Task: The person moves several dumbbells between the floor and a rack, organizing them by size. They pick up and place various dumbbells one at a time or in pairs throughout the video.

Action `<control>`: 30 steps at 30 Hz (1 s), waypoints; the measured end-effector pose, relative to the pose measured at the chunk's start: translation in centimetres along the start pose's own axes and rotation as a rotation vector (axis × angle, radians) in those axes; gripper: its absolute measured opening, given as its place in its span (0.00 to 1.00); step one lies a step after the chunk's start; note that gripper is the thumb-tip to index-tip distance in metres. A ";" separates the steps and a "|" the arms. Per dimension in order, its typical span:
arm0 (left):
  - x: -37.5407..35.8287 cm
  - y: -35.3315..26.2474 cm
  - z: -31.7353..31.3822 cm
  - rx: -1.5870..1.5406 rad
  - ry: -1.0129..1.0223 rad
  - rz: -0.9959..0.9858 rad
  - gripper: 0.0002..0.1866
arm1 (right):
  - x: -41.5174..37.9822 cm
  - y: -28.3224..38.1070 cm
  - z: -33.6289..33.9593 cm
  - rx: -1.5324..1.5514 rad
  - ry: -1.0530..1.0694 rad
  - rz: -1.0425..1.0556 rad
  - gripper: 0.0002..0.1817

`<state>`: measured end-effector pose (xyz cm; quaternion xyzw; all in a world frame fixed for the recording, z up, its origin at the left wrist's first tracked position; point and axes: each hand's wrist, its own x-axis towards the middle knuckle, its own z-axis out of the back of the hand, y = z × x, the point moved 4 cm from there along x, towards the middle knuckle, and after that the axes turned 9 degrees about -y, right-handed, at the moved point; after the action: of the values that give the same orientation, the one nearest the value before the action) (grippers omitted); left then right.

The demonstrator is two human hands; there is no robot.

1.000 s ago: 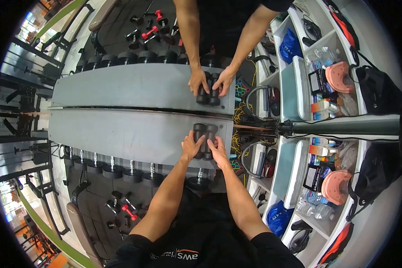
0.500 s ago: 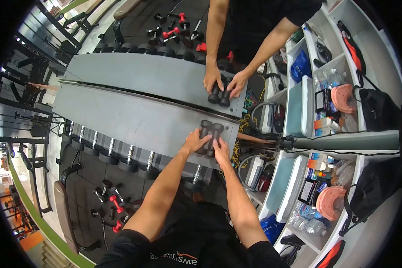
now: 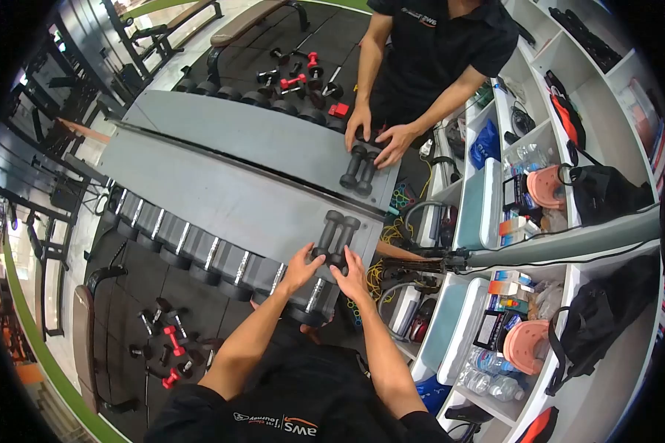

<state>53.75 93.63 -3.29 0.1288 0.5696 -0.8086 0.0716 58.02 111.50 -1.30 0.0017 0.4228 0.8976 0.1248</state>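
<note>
Two small black dumbbells lie side by side on the grey rack top, near its right end. My left hand (image 3: 301, 269) is at the near head of the left dumbbell (image 3: 327, 230), with thumb and index finger around it. At the near head of the right dumbbell (image 3: 346, 235), my right hand (image 3: 352, 278) has its thumb and fingers bent about the end. Both handles and far heads show uncovered. A mirror behind the rack repeats my hands and the pair.
The grey rack top (image 3: 222, 193) runs left along the mirror. Larger dumbbells with chrome handles (image 3: 209, 252) line its front. Small red and black dumbbells (image 3: 174, 341) lie on the floor. White shelves (image 3: 510, 402) with bottles and a pink container (image 3: 526, 347) stand right.
My hands have slid from the sides of the two dumbbells to their near ends, uncovering the handles. The head view has shifted, showing more of my reflection.
</note>
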 end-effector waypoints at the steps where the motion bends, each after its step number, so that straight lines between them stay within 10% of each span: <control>1: -1.0 -0.3 0.2 -0.053 -0.001 0.033 0.41 | -0.5 0.8 0.1 0.028 -0.010 0.042 0.42; 16: -13.8 -1.1 8.8 -0.414 -0.036 0.175 0.35 | -8.9 11.3 -2.4 0.311 0.258 0.373 0.48; 30: -27.3 6.3 22.8 -0.605 -0.271 0.226 0.33 | -19.5 21.5 -8.9 0.472 0.863 0.127 0.47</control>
<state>78.66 69.21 6.21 0.0552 0.7508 -0.6000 0.2706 71.21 87.24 11.29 -0.3161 0.6268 0.7019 -0.1203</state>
